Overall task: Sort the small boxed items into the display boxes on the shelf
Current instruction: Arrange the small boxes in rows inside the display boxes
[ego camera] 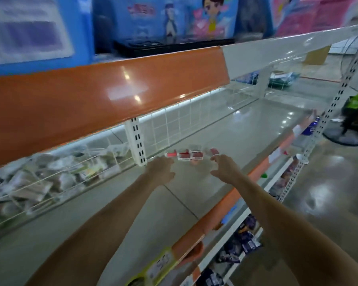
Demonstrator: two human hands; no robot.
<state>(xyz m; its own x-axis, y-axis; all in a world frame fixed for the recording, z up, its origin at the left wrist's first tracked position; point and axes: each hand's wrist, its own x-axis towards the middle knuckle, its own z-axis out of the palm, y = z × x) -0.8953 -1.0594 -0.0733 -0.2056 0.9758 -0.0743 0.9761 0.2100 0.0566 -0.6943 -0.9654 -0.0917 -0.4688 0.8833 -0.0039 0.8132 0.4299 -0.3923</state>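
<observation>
Here, both arms outstretched over a pale shelf: left hand and right hand spread, fingers loosely curved, gripping nothing, either side of a blurred cluster of small red-and-white boxes lying just beyond the fingertips, near a white slotted upright.

Two bare forearms, uncovered from the lower frame edge to the wrists with no sleeve, ending in the left hand and the right hand, both blurred, with details of the fingers too soft to make out.
</observation>
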